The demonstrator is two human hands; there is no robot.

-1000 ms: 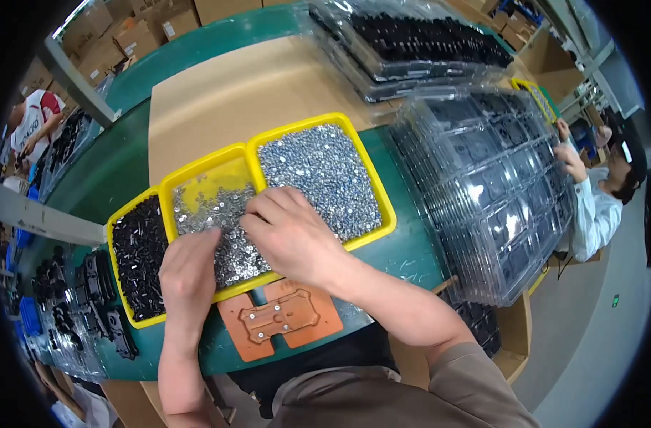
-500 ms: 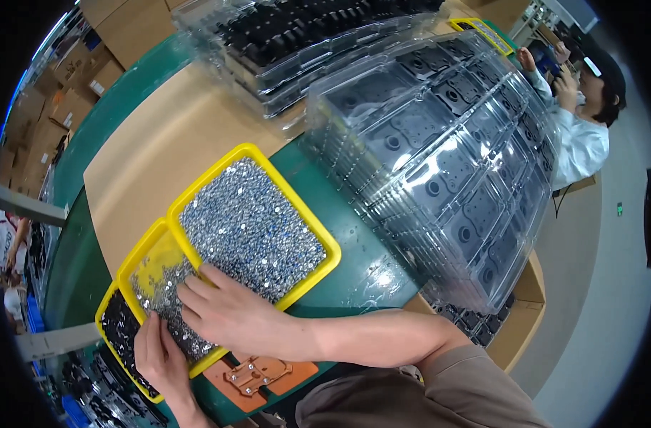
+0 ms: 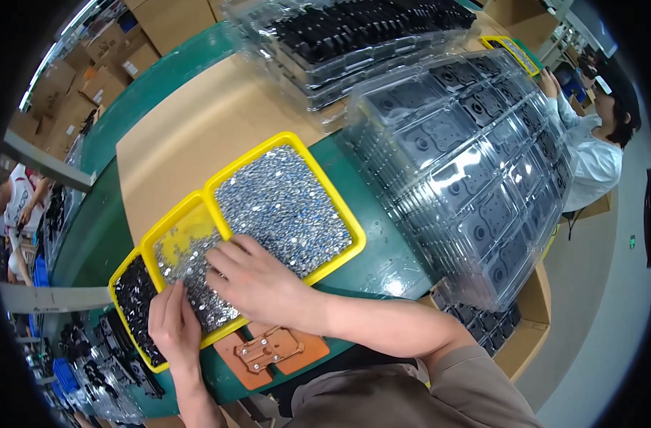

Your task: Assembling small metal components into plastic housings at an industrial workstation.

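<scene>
My right hand (image 3: 265, 285) is over the middle yellow tray (image 3: 149, 250), its fingers curled down among small silver metal parts (image 3: 190, 260). What its fingertips hold, if anything, is hidden. My left hand (image 3: 174, 324) is at the edge between that tray and the narrow tray of small black parts (image 3: 134, 299). Its fingers are pressed together, and anything between them is too small to name. Right of these, a larger yellow tray (image 3: 354, 246) is full of tiny silver and bluish metal pieces (image 3: 283, 207). An orange fixture (image 3: 304, 353) with a few silver pegs lies just below my right hand.
Tall stacked clear plastic trays (image 3: 468, 171) with dark flat parts stand at the right. Behind are more clear trays of black parts (image 3: 375, 32). A cardboard sheet (image 3: 190, 121) covers part of the green table (image 3: 325, 285). A co-worker (image 3: 589, 150) sits at far right.
The view has shifted, so the trays and table sit further right and slightly higher or lower in the picture. Both hands stay at the middle tray, fingers still curled.
</scene>
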